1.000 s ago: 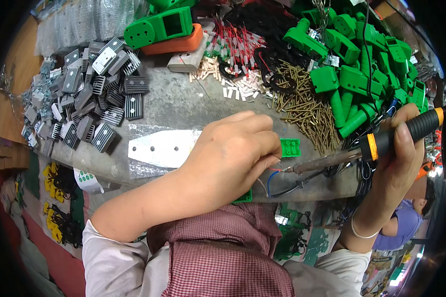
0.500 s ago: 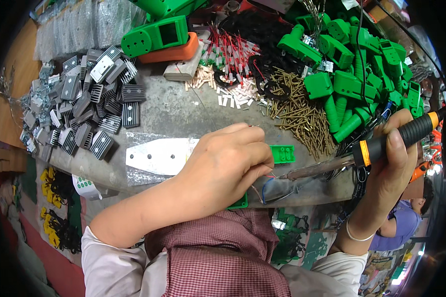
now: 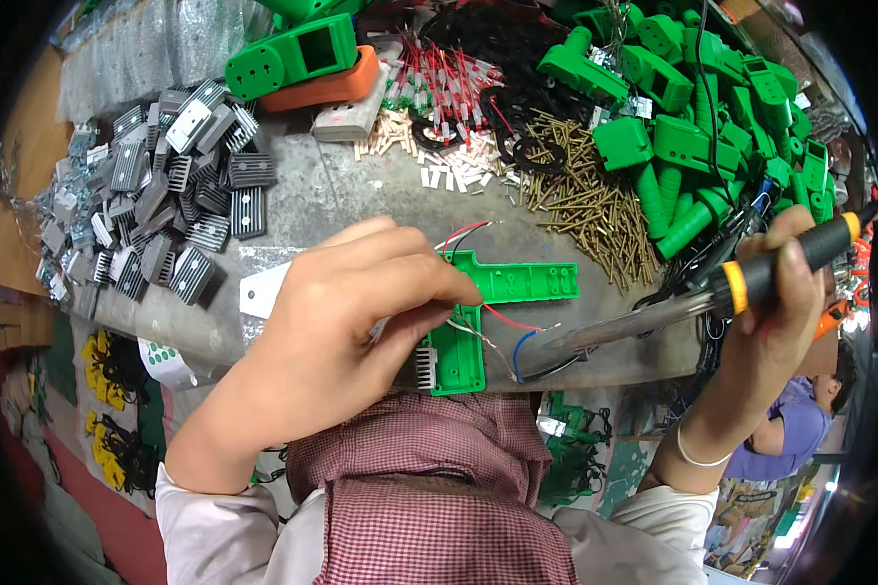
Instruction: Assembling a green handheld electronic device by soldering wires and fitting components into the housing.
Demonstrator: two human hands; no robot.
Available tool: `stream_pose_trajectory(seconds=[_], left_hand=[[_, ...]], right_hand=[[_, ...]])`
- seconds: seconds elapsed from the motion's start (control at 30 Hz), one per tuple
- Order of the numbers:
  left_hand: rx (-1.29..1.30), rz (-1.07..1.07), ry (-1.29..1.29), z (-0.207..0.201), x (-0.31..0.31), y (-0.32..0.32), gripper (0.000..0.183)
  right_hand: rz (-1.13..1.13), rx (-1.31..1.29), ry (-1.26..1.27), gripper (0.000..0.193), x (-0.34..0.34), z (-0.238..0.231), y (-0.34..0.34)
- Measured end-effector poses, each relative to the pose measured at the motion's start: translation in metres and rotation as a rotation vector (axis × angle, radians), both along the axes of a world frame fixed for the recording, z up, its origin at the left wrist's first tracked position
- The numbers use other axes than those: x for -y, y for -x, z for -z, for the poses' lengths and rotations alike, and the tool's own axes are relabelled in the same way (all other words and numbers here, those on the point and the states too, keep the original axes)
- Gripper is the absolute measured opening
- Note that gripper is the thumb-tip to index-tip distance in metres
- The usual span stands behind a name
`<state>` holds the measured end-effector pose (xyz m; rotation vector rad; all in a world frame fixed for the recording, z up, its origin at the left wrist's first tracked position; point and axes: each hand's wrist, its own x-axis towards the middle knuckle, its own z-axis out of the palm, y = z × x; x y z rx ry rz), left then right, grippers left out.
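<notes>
My left hand [image 3: 356,322] is over a green plastic T-shaped housing [image 3: 517,281], its thumb and forefinger pinched on thin wires. Red, white and dark wire ends stick out around those fingertips. A blue wire [image 3: 522,353] curves beside the housing. At the housing's near left edge sits a finned grey heat sink [image 3: 426,369]. In my right hand [image 3: 785,292] is a soldering iron [image 3: 815,261] with a black and orange grip. Its metal shaft slants left, and its tip end is near the wire ends; whether they touch I cannot tell. My left hand partly covers a white plate [image 3: 263,297] with dark holes.
Grey heat sinks [image 3: 151,200] are heaped on the left. Brass-coloured screws [image 3: 585,210] and green housings [image 3: 693,146] are piled to the right. At the back are small red-wired parts [image 3: 444,88], white pieces [image 3: 449,175] and an orange block [image 3: 322,83]. Another person [image 3: 790,429] sits at lower right.
My left hand has shifted left and closer to me, uncovering more of the green housing and its wires. The soldering iron, still in my right hand, has moved slightly.
</notes>
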<state>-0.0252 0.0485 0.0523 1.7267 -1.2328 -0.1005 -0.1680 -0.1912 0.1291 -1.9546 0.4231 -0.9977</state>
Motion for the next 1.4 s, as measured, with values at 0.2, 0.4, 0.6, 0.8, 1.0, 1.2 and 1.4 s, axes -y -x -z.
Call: stream_pose_trajectory(seconds=[0.2, 0.4, 0.6, 0.8, 1.0, 1.2, 1.4], left_hand=[[-0.01, 0.019, 0.042, 0.01, 0.007, 0.001, 0.019], [-0.01, 0.044, 0.092, 0.016, 0.01, 0.001, 0.018], [-0.008, 0.062, 0.106, 0.017, 0.01, 0.002, 0.021], [0.033, 0.02, 0.068, 0.013, 0.003, 0.001, 0.02], [0.326, -0.559, -0.225, 0.026, -0.041, -0.024, 0.02], [0.023, -0.577, -0.333, 0.044, -0.055, -0.028, 0.019], [0.251, -0.124, -0.004, 0.027, -0.015, -0.007, 0.033]], right_hand=[[-0.138, -0.019, -0.173, 0.03, -0.014, 0.014, -0.01], [-0.15, -0.057, -0.176, 0.027, -0.015, 0.018, -0.012], [-0.159, -0.062, -0.175, 0.028, -0.015, 0.019, -0.012], [-0.178, -0.067, -0.224, 0.027, -0.016, 0.02, -0.012], [-0.17, -0.058, -0.232, 0.027, -0.009, 0.021, -0.006], [-0.121, -0.02, -0.234, 0.028, -0.003, 0.019, -0.012], [0.044, 0.101, -0.192, 0.028, 0.015, 0.006, -0.048]])
